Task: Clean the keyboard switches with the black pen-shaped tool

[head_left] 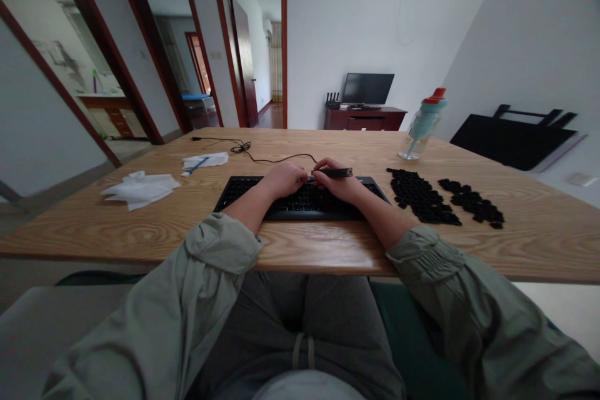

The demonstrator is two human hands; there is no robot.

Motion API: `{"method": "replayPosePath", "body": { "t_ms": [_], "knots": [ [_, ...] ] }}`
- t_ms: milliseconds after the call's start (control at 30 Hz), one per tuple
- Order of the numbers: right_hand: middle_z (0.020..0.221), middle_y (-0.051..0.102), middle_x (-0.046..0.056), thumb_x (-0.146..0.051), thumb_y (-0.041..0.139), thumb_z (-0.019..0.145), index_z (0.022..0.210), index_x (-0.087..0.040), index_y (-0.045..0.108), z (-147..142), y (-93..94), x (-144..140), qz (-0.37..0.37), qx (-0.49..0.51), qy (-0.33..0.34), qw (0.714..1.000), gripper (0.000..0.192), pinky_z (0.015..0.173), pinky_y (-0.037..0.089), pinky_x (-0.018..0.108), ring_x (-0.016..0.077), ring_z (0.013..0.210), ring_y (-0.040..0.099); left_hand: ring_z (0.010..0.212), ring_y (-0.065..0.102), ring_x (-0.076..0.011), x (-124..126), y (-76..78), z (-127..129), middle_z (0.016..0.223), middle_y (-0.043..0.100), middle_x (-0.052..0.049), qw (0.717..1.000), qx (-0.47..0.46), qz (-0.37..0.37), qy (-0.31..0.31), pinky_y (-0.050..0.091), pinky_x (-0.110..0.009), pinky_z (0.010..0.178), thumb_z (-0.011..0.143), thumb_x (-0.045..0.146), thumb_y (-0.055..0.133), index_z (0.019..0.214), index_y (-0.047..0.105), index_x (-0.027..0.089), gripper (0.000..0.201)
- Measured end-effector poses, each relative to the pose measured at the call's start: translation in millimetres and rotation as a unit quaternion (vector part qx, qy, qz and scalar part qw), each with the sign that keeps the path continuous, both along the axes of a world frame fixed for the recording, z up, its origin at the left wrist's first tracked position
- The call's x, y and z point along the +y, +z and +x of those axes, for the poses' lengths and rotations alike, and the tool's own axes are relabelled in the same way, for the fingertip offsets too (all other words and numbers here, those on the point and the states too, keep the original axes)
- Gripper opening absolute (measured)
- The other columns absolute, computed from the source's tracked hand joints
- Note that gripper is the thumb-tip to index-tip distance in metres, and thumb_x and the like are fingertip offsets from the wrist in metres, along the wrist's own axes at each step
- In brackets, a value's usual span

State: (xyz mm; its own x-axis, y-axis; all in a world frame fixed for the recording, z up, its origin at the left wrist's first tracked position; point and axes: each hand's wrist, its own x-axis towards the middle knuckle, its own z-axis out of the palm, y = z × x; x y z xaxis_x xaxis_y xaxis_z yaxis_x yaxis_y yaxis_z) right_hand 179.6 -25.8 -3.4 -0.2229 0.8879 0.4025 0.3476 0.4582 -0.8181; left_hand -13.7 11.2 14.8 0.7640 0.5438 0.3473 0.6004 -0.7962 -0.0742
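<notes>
A black keyboard (300,215) lies on the wooden table in front of me, its keys removed at least in part. My right hand (340,187) is closed on a black pen-shaped tool (342,172) above the keyboard's upper right half. The tool's tip is hidden by the fingers. Just left of it, my left hand (282,180) rests over the keyboard's upper edge with its fingers curled together; what they pinch, if anything, is hidden. Loose black keycaps lie to the right in a large group (419,197) and a smaller group (473,201).
White tissues (140,189) lie at the left, near a blue-handled brush (195,165) on another tissue (216,159). The keyboard cable (276,159) runs behind. A water bottle (422,125) stands at the back right of the table (319,247).
</notes>
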Motion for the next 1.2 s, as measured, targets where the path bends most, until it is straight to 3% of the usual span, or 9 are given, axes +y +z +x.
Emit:
{"method": "replayPosePath", "body": {
  "t_ms": [467, 800, 1200],
  "knots": [
    [0.063, 0.063, -0.002, -0.027, 0.062, 0.084, 0.090, -0.021, 0.054, -8, 3.1, 8, -0.101, 0.145, -0.007, 0.984, 0.011, 0.060, 0.056, 0.025, 0.0137, 0.063, 0.066, 0.089, 0.064, -0.0202, 4, -6.7, 5, 0.093, 0.072, -0.004, 0.999, -0.031, 0.012, 0.039, 0.046, -0.029, 0.076, 0.090, 0.030, 0.049, 0.091, 0.075, 0.023, 0.027],
    [0.059, 0.058, -0.004, -0.020, 0.053, 0.086, 0.087, -0.020, 0.051, -12, 7.2, 12, -0.137, 0.189, 0.021, 0.972, 0.002, 0.060, 0.055, 0.026, 0.0132, 0.058, 0.064, 0.086, 0.064, -0.0165, 17, -11.5, -4, 0.093, 0.073, -0.004, 0.989, -0.097, -0.110, 0.000, 0.047, -0.027, 0.081, 0.088, 0.029, 0.053, 0.105, 0.075, 0.024, 0.028],
    [0.066, 0.059, -0.004, -0.026, 0.054, 0.083, 0.086, -0.021, 0.050, -10, 3.1, 19, -0.121, 0.205, 0.029, 0.971, 0.007, 0.060, 0.054, 0.026, 0.0109, 0.056, 0.062, 0.085, 0.064, -0.0195, 4, -7.5, 2, 0.095, 0.072, -0.004, 0.996, -0.076, -0.040, 0.005, 0.048, -0.031, 0.082, 0.087, 0.025, 0.051, 0.098, 0.074, 0.024, 0.026]
  ]
}}
